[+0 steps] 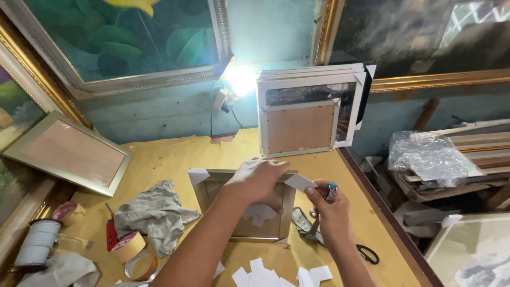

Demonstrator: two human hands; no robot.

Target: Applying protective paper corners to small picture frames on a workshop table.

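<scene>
A person's two bare hands work over a yellow-topped table [175,159]. The left hand [257,180] lies palm down on the far edge of one small picture frame [244,204] that rests flat on the table, its fingers spread and pressing on the frame's upper right corner. The right hand [329,212] hovers just right of that corner, thumb and forefinger pinched on one white paper piece [300,183]; its other fingers curl around a metal stapler [316,220], whose tip points down beside the frame. A white paper corner [198,175] already caps the frame's upper left corner. Several more white paper pieces [265,276] lie scattered nearer the person than both hands. One pair of black-handled scissors [367,254] lies just right of the right wrist. Left of the left forearm are one crumpled grey cloth [154,212] and two tape rolls [135,255]. Beyond the fingertips, a stack of frames [311,114] leans against the wall.
</scene>
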